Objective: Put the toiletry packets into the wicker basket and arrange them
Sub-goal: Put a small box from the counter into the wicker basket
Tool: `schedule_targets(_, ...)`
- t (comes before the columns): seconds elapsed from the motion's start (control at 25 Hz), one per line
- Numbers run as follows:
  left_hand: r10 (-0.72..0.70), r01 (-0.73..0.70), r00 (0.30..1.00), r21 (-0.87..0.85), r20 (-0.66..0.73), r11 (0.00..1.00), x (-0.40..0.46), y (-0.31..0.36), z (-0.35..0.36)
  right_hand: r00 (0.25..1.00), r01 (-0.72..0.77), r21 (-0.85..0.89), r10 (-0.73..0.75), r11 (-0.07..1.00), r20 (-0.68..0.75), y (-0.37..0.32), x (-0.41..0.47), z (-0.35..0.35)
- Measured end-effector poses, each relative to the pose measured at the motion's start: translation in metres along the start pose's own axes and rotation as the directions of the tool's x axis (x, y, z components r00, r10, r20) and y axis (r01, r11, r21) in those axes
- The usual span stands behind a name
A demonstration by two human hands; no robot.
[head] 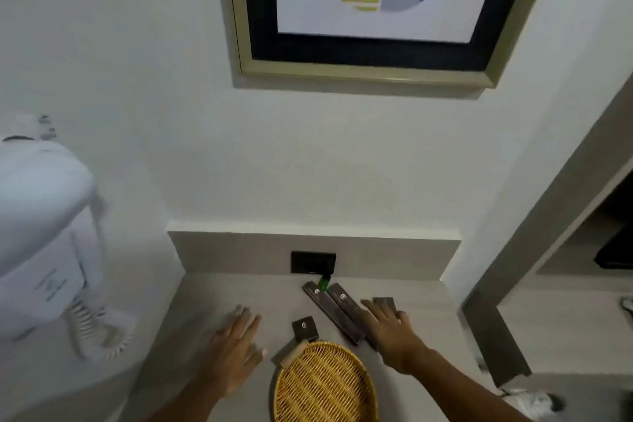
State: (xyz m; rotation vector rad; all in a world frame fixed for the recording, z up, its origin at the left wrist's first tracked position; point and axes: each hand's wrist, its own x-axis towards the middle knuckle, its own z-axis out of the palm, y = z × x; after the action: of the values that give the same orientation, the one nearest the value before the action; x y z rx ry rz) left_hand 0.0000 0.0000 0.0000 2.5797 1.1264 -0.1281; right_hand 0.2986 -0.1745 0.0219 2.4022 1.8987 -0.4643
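A round wicker basket (325,384) sits on the grey counter in front of me, nothing visible inside it. Two long dark toiletry packets (329,310) lie side by side behind it, slanting toward the wall. A small square dark packet (305,328) lies at the basket's far rim, and another small packet (290,355) leans against the rim's left side. A further dark packet (384,303) shows beyond my right hand. My right hand (390,327) rests flat over the near end of the long packets, fingers spread. My left hand (236,349) hovers open over bare counter left of the basket.
A white wall-mounted hair dryer (44,233) with a coiled cord hangs at the left. A black socket plate (312,262) sits in the backsplash, a green item (322,283) just below it. A framed picture (370,10) hangs above. A grey door frame (534,267) stands at the right.
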Motion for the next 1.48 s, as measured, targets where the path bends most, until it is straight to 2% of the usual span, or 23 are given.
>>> schedule_targets(0.04,0.051,-0.052,0.997,0.0,0.061,0.999,-0.007,-0.005,0.008,0.997,0.065,-0.013,-0.065,0.998,0.03,0.0,0.01,0.005)
schedule_targets(0.08,0.097,-0.097,0.994,-0.008,0.04,0.995,-0.011,-0.014,0.022,0.991,0.133,-0.014,-0.132,0.991,0.033,-0.001,0.023,0.006)
schedule_targets(0.16,0.114,-0.129,0.98,0.083,0.16,0.988,-0.023,-0.026,0.05,0.965,0.26,-0.084,-0.262,0.962,-0.011,-0.013,0.049,0.008)
schedule_targets(0.28,0.174,-0.184,0.979,0.085,0.105,0.979,-0.025,-0.033,0.099,0.91,0.409,-0.204,-0.415,0.89,0.013,-0.031,0.091,0.016)
schedule_targets(0.32,0.14,-0.15,0.981,0.07,0.133,0.986,-0.027,-0.03,0.1,0.897,0.437,-0.233,-0.44,0.869,0.044,-0.038,0.103,0.019)
schedule_targets(0.48,0.129,-0.13,0.991,0.022,0.047,0.991,-0.029,-0.039,0.133,0.838,0.545,-0.319,-0.503,0.775,0.211,-0.061,0.137,0.036)
schedule_targets(0.6,0.126,-0.126,0.992,0.013,0.001,0.992,-0.026,-0.042,0.14,0.834,0.542,-0.286,-0.465,0.79,0.296,-0.061,0.144,0.048)
schedule_targets(0.64,0.113,-0.113,0.993,0.009,0.016,0.994,-0.027,-0.041,0.137,0.843,0.525,-0.248,-0.457,0.814,0.285,-0.059,0.143,0.052)
schedule_targets(0.76,0.116,-0.115,0.993,-0.02,0.018,0.993,-0.025,-0.039,0.133,0.911,0.401,-0.132,-0.379,0.907,0.161,-0.049,0.138,0.042)
schedule_targets(0.88,0.117,-0.116,0.992,-0.041,0.036,0.992,-0.025,-0.04,0.132,0.97,0.242,0.073,-0.241,0.967,-0.029,-0.037,0.12,0.024)
schedule_targets(0.96,0.126,-0.124,0.991,-0.057,0.038,0.991,-0.026,-0.041,0.131,0.985,0.174,0.259,-0.163,0.95,-0.065,-0.028,0.094,0.016)
schedule_targets(1.04,0.123,-0.121,0.992,-0.064,0.026,0.991,-0.027,-0.042,0.131,0.989,0.15,0.374,-0.144,0.915,-0.044,-0.026,0.059,0.018)
schedule_targets(1.2,0.136,-0.137,0.99,-0.068,-0.023,0.988,-0.028,-0.04,0.128,0.957,0.229,0.31,-0.271,0.923,0.102,-0.049,0.004,0.066)
schedule_targets(1.32,0.128,-0.131,0.991,-0.068,-0.051,0.989,-0.028,-0.039,0.128,0.924,0.253,0.258,-0.311,0.933,0.22,-0.072,-0.004,0.1)
schedule_targets(1.48,0.138,-0.141,0.989,-0.062,-0.061,0.988,-0.028,-0.042,0.132,0.915,0.253,0.267,-0.32,0.93,0.245,-0.089,-0.006,0.118)
